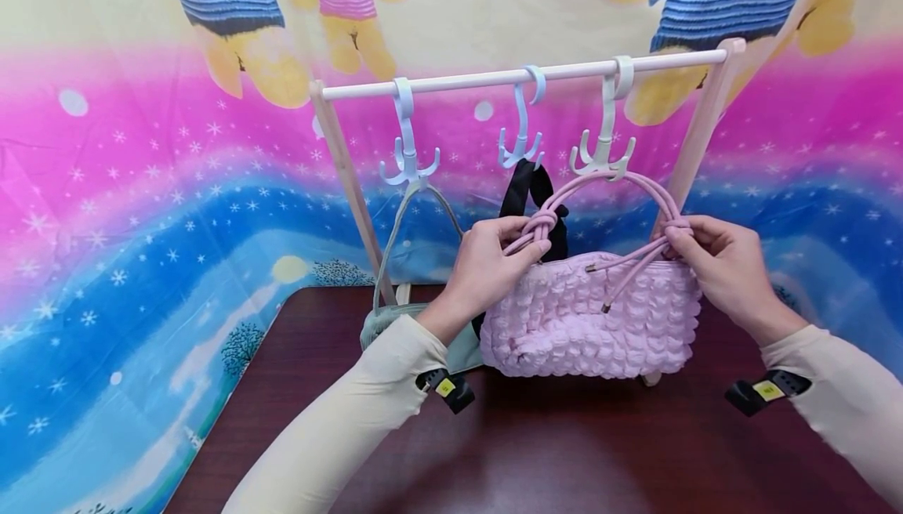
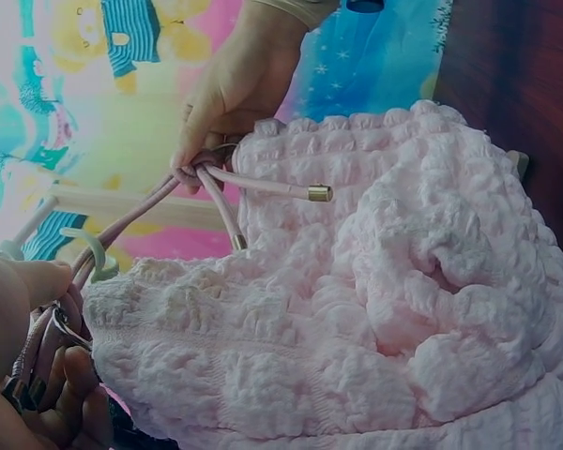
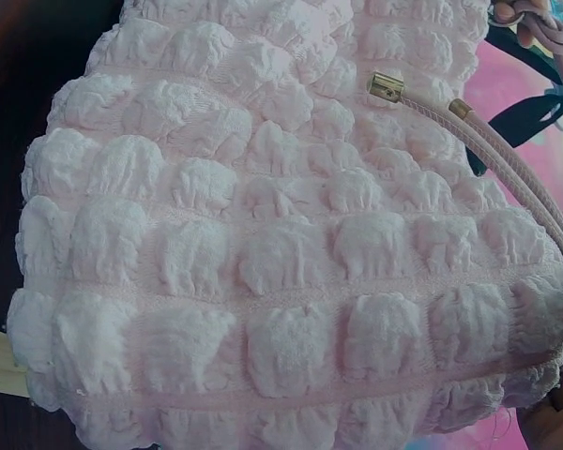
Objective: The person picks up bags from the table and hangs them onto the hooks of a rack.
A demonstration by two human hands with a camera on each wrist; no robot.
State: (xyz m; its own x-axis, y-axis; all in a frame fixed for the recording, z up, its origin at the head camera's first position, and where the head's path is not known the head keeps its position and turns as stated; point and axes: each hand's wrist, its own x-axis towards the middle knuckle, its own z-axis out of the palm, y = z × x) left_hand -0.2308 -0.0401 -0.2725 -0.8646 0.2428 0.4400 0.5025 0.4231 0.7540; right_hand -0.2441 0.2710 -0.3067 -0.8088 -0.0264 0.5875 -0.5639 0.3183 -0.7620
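A pink puffy handbag (image 1: 592, 318) hangs in front of a small rack, the arch of its cord handle (image 1: 645, 179) reaching up to the rightmost four-prong hook (image 1: 602, 155). My left hand (image 1: 483, 267) pinches the knot at the handle's left end between thumb and fingers. On the opposite side my right hand (image 1: 730, 267) pinches the right knot (image 1: 676, 226). Two loose cord ends with gold metal tips (image 2: 319, 193) trail across the bag's front. The right wrist view is mostly filled by the bag's bubbled fabric (image 3: 291, 253), with my right hand only partly visible at its edge.
The rack's pale rail (image 1: 466, 81) carries two more hooks. From the left hook (image 1: 409, 161) hangs a grey-green bag (image 1: 384, 322), partly behind my left arm. A black strap (image 1: 518, 189) hangs below the middle hook (image 1: 522, 138). Underneath is a dark reddish-brown table (image 1: 550, 443); a printed cloth stands behind.
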